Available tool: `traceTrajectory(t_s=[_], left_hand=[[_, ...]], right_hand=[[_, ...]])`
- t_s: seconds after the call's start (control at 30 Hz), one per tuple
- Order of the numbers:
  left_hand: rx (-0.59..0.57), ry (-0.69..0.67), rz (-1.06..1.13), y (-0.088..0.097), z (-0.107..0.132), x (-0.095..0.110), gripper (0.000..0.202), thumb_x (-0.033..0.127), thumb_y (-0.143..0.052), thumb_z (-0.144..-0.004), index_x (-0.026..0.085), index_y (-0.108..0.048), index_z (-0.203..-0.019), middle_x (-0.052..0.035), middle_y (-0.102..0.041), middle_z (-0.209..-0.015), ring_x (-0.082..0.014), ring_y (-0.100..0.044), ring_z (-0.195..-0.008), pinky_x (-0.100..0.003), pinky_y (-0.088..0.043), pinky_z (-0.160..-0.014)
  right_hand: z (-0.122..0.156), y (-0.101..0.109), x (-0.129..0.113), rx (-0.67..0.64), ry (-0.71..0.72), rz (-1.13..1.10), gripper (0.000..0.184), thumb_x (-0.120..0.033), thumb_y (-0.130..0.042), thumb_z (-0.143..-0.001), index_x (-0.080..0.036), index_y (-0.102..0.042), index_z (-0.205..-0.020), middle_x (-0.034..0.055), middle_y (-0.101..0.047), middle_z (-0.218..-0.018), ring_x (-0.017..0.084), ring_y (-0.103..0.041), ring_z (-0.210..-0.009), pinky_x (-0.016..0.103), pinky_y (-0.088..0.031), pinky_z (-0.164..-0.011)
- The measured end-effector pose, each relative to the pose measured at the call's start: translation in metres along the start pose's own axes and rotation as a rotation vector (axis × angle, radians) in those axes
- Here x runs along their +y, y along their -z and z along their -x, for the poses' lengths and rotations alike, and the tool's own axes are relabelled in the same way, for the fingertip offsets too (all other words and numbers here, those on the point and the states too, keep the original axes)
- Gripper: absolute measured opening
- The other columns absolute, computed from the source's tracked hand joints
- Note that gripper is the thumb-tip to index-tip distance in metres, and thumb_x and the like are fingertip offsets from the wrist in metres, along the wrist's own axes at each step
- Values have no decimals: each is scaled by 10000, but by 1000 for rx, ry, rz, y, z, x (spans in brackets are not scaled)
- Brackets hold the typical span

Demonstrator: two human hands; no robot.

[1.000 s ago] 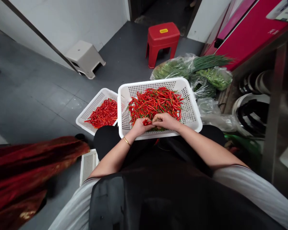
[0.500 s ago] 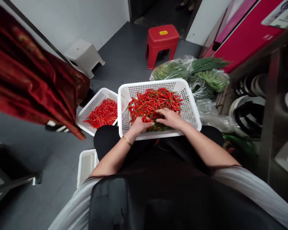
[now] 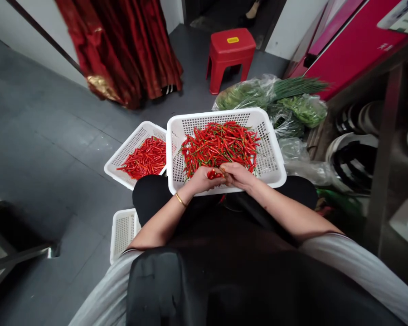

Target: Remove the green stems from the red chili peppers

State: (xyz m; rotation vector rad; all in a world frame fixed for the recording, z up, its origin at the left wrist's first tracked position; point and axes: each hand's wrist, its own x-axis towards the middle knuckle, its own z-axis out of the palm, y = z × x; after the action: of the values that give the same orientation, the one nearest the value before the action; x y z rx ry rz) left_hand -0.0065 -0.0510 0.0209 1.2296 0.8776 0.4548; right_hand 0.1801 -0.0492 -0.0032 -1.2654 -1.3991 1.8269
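A white perforated basket rests on my lap, piled with red chilies that have green stems. My left hand is at the basket's near edge, closed around a small bunch of red chilies. My right hand touches it from the right, fingers pinched on a chili at the bunch. A gold bangle sits on my left wrist. To the left on the floor stands a second white basket holding red chilies.
A third white basket lies by my left knee. Bagged green vegetables lie behind the lap basket. A red stool stands beyond. A person in a red skirt stands at upper left. Metal shelving with pans is at right.
The person in the red skirt has walked from my left side to the far upper left, covering the grey stool. My right hand reached into the pile and came back to my left hand.
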Motion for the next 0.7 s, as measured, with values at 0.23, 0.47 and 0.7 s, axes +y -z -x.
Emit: traceTrajectory(t_s=[0.23,0.47,0.7], left_hand=[[23,-61,703,42,-4,-10,252,300,-720,-608,133,-533,-591,-34,-578,-621,-95,-524,-497,-184,-345,-404],[223,-57,729,55,-11,-10,177,224,-694,-611,155,-609,-750,16,-533,-555,-85,-463,-451,-176,-297,-390],[293,-43,235,19,-35,1,324,256,-861,-540,123,-580,-634,62,-451,-477,-21,-346,-403,-189,-231,-401]], right_hand=[[-28,19,-12,123,134,1225,278,-351,-506,-932,-210,-649,-1124,120,-621,-1105,206,-619,-887,289,-447,-686],[-70,7,-28,180,271,1315,271,-247,-449,-948,-131,-692,-976,160,-649,-1063,238,-601,-949,318,-437,-763],[-39,18,-40,313,388,786,208,-326,-513,-911,-178,-611,-803,30,-638,-718,168,-579,-687,285,-453,-674]])
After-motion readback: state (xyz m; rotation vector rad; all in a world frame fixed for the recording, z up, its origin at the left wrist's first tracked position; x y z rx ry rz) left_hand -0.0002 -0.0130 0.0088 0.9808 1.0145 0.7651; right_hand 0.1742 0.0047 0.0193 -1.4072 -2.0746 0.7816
